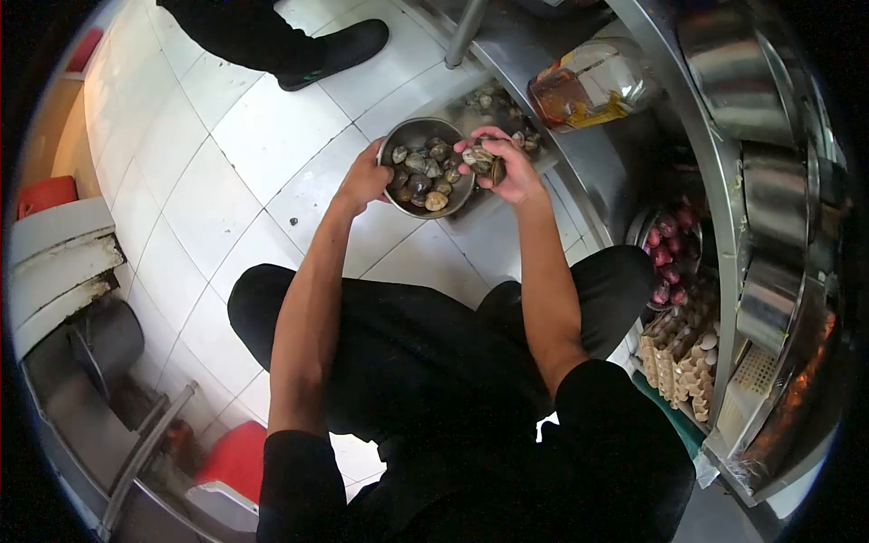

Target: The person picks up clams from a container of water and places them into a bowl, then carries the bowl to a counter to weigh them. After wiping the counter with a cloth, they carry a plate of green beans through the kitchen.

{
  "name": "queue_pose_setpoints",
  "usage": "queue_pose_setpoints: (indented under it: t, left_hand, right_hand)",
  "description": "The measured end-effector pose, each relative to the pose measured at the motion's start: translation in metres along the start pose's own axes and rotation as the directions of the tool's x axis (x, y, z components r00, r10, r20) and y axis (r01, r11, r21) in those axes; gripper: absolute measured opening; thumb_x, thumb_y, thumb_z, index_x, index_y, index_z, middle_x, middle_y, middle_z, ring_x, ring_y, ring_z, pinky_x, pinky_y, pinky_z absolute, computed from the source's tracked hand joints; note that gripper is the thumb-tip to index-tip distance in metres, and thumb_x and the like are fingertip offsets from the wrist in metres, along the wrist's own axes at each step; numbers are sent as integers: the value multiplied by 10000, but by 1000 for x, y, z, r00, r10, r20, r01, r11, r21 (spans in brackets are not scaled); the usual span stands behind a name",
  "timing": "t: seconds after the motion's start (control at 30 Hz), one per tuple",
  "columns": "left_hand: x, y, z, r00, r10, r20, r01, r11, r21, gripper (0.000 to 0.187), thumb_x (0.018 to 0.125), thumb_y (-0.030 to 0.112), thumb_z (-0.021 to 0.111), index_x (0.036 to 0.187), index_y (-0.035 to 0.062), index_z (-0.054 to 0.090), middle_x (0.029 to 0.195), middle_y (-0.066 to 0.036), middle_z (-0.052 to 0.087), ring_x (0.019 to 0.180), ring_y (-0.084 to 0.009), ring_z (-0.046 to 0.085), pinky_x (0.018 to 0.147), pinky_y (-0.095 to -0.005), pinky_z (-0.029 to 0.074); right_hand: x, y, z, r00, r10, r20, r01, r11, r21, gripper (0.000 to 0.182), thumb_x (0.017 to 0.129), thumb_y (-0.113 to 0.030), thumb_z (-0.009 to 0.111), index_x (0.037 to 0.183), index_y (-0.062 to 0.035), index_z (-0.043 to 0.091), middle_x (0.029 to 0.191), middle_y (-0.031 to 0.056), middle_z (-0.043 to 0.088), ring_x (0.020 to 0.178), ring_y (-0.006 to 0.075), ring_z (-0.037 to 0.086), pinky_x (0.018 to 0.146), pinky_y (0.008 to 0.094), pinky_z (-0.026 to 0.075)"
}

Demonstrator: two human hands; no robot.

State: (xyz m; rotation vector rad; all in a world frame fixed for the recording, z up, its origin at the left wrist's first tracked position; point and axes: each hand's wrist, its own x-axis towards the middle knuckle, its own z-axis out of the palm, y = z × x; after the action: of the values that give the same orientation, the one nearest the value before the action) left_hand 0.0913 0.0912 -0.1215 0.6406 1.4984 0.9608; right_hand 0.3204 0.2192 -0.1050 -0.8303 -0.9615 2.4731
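A round metal bowl (389, 143) holds several clams (418, 165). My left hand (366, 178) grips the bowl's left rim, with the fingers partly hidden beneath it. At the bowl's right edge, my right hand (507, 169) is curled around a few clams (480, 159), its fingers bent. Behind and below that hand, a clear container (472, 206) on the floor holds more clams (493, 101), partly hidden by the bowl and my right hand.
Another person's leg and black shoe (348, 52) are at the top. Metal shelving (724, 181) on the right bears a large plastic jar (593, 83), red onions (668, 249) and egg trays (677, 362). A red bin (237, 462) is lower left.
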Motion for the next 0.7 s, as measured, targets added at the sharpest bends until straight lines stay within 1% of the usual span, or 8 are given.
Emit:
queue_pose_setpoints:
  t: [0.17,0.23,0.33,0.47,0.5,0.6,0.63,0.7]
  left_hand:
    - [-5,3,5,1000,-6,18,7,998,-70,647,708,-55,406,1340,79,381,1041,-141,600,805,-227,641,566,-348,571]
    - [-2,-3,6,999,-7,32,10,994,-111,662,701,-62,402,1345,92,380,1046,-138,599,815,-224,638,568,-346,571]
    - [-2,-7,8,998,-26,48,34,984,-173,685,689,-74,394,1347,116,388,1047,-128,599,827,-221,635,569,-350,574]
    - [-2,-9,2,996,-72,50,83,961,-264,679,681,-86,381,1325,124,425,1020,-114,601,817,-226,635,581,-377,585]
    - [-3,-9,0,996,-72,46,81,961,-264,679,681,-86,381,1325,124,425,1020,-114,601,817,-226,635,581,-377,585]
    - [-10,-6,-10,996,-71,-52,58,974,-219,658,687,-87,368,1305,121,451,999,-109,600,801,-228,636,599,-403,591]
    - [-13,-4,-13,993,-62,-100,37,973,-230,656,688,-90,362,1302,120,454,997,-109,601,799,-228,638,600,-405,591]
    - [-19,-5,-21,983,-45,-179,-3,965,-263,646,687,-97,347,1292,101,459,1000,-112,601,806,-236,641,593,-411,590]
  right_hand:
    - [1,-10,29,996,62,-58,-72,980,-187,359,811,-62,581,1159,-118,515,1111,146,582,821,207,635,447,239,452]
    - [3,-11,54,994,32,-106,-91,783,-616,514,756,-10,639,1242,-106,500,1203,147,523,894,192,613,527,266,523]
    - [3,-23,67,982,-102,-160,-35,729,-684,589,729,-4,675,1279,-101,486,1270,147,463,926,184,591,618,279,555]
    - [5,-47,41,988,-107,-107,-21,599,-800,413,761,-7,627,1165,-63,567,1097,97,583,864,149,594,637,269,528]
    - [6,-52,35,964,-167,-206,-85,542,-836,319,774,4,585,1088,-49,605,992,64,619,834,137,597,653,270,518]
    - [54,-21,-44,940,-260,-220,-135,308,-942,274,766,-24,578,1034,-56,627,882,78,635,785,160,604,675,291,507]
    - [74,2,-63,941,-262,-216,-129,313,-941,274,766,-24,578,1034,-56,627,882,78,635,785,160,604,675,291,507]
    - [106,44,-78,953,-299,-50,-40,38,-998,244,753,-63,596,991,-70,645,862,109,644,793,232,618,705,343,502]
